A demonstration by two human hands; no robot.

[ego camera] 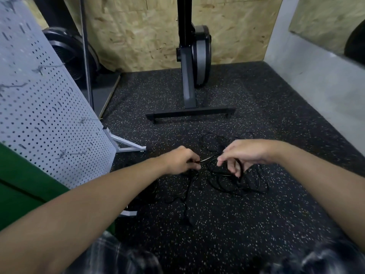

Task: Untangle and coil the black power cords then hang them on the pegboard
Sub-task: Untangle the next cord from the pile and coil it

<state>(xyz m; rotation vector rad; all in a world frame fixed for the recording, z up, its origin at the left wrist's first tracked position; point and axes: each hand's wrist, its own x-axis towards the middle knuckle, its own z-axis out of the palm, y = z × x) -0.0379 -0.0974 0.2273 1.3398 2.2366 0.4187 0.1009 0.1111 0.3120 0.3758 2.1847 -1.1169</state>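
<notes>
Nearest the camera, well this side of the black power cords [227,181], blurred plaid fabric [110,254] fills the bottom edge, w/ two bare forearms reaching fwd over it. The floor [246,224] is black rubber matting w/ pale flecks, running under the cords and on to the back wall. One strand trails from the tangle toward the camera and ends in a dark plug [187,221] lying on the mat. The cords are a loose, uncoiled tangle on the mat, approx. mid-frame, loops overlapping; can't tell how many cords there are. The left hand [181,160] is at the tangle's left edge, fingers curled, thumb + fingertips pinching a strand. The right hand [243,155] is over the tangle's far part, fingers curled narrow round a raised loop; a short length of cord runs btwn the two hands. Left of the cords a green panel [23,186] sits at the frame edge. Beyond it is the pegboard [39,115], pale grey and perforated, w/ a few small dark hooks, blurred. Its white angled foot [128,145] rests on the mat just left of the tangle. Beyond the cords a black base bar [189,113] lies across the mat, carrying an upright grey-black exercise machine [194,56] w/ a round housing. Far left of the cords, behind the pegboard, are a round black fan-like guard [65,50] and a thin metal pole [87,56]. Behind everything is a chipboard wall [148,36]; far right of the cords, well apart, a plain grey wall [316,86].
</notes>
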